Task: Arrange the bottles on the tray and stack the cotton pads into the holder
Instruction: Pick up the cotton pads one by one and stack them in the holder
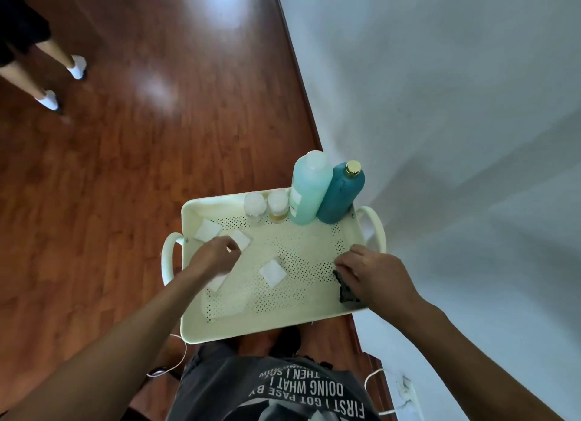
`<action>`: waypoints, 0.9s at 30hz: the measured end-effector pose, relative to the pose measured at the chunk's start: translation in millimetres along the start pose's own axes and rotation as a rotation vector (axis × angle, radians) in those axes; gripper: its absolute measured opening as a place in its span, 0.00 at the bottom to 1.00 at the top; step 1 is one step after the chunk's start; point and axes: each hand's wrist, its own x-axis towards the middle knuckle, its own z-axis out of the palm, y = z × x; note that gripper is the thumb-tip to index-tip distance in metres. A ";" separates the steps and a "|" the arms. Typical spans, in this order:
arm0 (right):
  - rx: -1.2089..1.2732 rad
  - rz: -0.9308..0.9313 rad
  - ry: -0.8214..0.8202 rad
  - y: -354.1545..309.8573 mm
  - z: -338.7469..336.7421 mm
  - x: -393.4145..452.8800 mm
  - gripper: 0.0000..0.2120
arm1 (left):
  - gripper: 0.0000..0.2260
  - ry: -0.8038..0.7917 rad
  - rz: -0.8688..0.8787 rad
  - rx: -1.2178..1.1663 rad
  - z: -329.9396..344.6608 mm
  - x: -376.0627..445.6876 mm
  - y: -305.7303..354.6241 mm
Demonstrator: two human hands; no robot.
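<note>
A cream perforated tray (220, 326) holds a light-green bottle (309, 189), a dark-teal bottle (341, 194) with a gold cap, and two small clear bottles (254, 205) (278, 205) in a row at its far edge. White square cotton pads lie on the tray: one far left (207, 230), one in the middle (273, 273), one under my left wrist (217, 283). My left hand (213, 257) pinches a pad (242, 240). My right hand (374, 277) grips a dark holder (344, 290) at the tray's right side; most of it is hidden.
The tray has loop handles at left (168, 257) and right (375, 225) and stands beside a white wall (440, 137). Wooden floor (125, 169) spreads to the left. Another person's legs (47, 71) stand at the far left.
</note>
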 end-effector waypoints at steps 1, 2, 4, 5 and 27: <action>0.026 -0.013 -0.029 -6.2 3.1 2.8 0.09 | 0.07 -0.004 0.040 0.129 -1.4 -1.1 -2.6; 0.049 -0.027 -0.061 -12.1 8.0 5.4 0.09 | 0.08 -0.006 0.077 0.266 -2.3 -2.2 -5.1; 0.075 -0.050 -0.116 -22.3 21.3 10.5 0.11 | 0.09 -0.016 0.132 0.484 -4.8 -4.3 -10.3; 0.082 -0.059 -0.142 -26.8 29.0 13.3 0.11 | 0.09 -0.028 0.147 0.562 -5.8 -3.9 -13.5; 0.296 0.401 -0.396 -53.9 149.9 83.5 0.13 | 0.08 -0.205 0.417 0.988 -4.6 37.6 -22.9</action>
